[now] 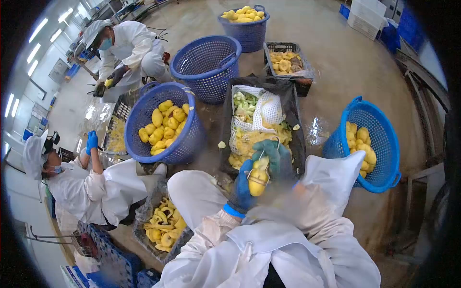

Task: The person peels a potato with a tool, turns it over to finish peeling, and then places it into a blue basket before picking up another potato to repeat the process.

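Observation:
In front of my lap, my left hand (243,186), in a blue glove, is closed around a yellow peeled fruit (258,178). The fruit is held upright, and thin light-coloured lines cross its surface. My right hand (274,156), in a green glove, curls at the fruit's upper right side. A thin wire-like loop shows at its fingers; the rest of that tool is hidden. Just beyond both hands stands a black-lined crate (296,115) with yellow peelings (247,140), green scraps and white foam netting (270,108).
A blue basket (391,144) with yellow fruit stands at right, another basket (137,137) at left. Farther back are an empty basket (206,72), a full one (247,36) and a crate (307,86). Yellow pieces fill a lower-left crate (165,225). Two co-workers (110,187) sit at left.

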Demonstrator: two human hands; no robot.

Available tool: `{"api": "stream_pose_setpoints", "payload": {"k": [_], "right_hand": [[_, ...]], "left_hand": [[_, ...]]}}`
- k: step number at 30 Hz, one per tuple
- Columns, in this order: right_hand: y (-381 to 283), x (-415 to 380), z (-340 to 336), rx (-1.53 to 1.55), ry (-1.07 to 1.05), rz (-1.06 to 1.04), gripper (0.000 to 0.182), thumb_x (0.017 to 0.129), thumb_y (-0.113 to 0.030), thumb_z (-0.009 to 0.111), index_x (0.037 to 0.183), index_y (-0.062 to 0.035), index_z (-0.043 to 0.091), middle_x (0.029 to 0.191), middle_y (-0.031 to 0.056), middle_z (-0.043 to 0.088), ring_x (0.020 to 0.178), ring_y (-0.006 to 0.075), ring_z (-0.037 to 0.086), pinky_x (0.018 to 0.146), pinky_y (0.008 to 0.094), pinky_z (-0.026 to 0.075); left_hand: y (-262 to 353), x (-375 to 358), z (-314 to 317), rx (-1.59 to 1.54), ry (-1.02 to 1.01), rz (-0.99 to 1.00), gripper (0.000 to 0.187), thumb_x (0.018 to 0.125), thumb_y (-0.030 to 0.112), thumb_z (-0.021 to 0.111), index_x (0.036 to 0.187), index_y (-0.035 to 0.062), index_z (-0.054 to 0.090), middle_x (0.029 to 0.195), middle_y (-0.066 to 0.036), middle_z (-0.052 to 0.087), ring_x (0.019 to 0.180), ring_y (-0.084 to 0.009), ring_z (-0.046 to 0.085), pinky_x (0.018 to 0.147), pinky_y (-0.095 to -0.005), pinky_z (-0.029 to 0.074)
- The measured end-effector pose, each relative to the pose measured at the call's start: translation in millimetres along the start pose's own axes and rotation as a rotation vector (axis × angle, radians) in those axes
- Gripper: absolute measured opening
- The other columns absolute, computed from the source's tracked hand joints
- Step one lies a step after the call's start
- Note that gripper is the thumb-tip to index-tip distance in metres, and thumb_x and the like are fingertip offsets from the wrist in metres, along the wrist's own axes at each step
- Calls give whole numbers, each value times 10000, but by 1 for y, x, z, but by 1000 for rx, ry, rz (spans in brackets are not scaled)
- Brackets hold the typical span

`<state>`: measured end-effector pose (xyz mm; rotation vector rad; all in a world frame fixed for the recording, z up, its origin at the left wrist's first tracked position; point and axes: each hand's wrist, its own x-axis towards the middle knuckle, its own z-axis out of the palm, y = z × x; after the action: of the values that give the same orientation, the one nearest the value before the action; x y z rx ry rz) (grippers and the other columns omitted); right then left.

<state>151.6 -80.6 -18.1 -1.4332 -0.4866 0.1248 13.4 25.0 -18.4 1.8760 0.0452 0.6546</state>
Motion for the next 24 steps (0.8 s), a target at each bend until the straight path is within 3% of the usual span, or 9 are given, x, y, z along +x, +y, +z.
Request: {"api": "stream_pose_setpoints", "payload": {"k": [5,8,10,12,14,16,18,21,24], "right_hand": [[18,36,-26,280,274,81,285,983,-274,508,926,-27,638,798,39,621,734,133,593,679,281,490],[-18,12,-11,395,199,233,341,995,-316,499,939,-4,625,828,64,636,705,145,599,666,294,499],[-22,-5,5,-24,67,-36,322,990,-292,503,930,-1,626,827,67,640,696,146,600,663,297,502],[-30,-18,26,199,-85,115,275,976,-242,514,918,0,630,819,64,639,697,143,601,669,294,506],[27,4,-7,-36,150,96,255,973,-219,506,920,-3,632,815,62,635,716,143,604,677,289,504],[30,26,-30,245,350,135,247,980,-206,487,929,-13,633,798,54,621,750,138,606,691,279,496],[0,21,-25,141,269,-20,242,981,-205,479,942,-22,634,785,45,613,758,135,605,697,279,497],[-23,-7,0,7,88,11,260,980,-237,482,974,-24,629,819,58,634,787,152,619,727,295,506],[30,-2,-8,121,-23,87,279,986,-235,470,1005,-9,634,860,75,652,806,164,627,741,309,506]], "left_hand": [[24,6,-6,-1251,67,-782,420,999,278,453,1358,61,430,1115,-101,624,944,-208,647,736,-281,549],[6,-8,0,-847,3,-578,422,993,283,464,1353,65,429,1090,-118,629,916,-197,653,715,-277,551],[4,-10,1,-521,11,-372,432,955,223,534,1341,65,420,1130,-133,611,930,-207,648,734,-283,549],[10,-10,3,-46,34,-89,493,898,144,617,1332,70,393,1185,-155,584,965,-229,637,766,-296,546],[12,-13,4,-94,39,-97,563,863,99,664,1342,87,369,1222,-169,568,1001,-250,628,797,-313,542],[12,-15,1,-656,37,-392,618,851,87,676,1373,117,346,1241,-176,563,1038,-272,621,827,-335,536],[13,-5,-12,-1522,-3,-836,634,869,73,656,1404,138,320,1266,-167,558,1065,-278,614,839,-351,537],[20,-3,1,45,-70,-18,592,889,58,625,1397,112,325,1265,-156,559,1089,-273,604,842,-349,538],[-11,-26,16,-626,10,-312,622,867,36,645,1395,62,319,1258,-140,563,1068,-258,613,846,-336,538]]}}
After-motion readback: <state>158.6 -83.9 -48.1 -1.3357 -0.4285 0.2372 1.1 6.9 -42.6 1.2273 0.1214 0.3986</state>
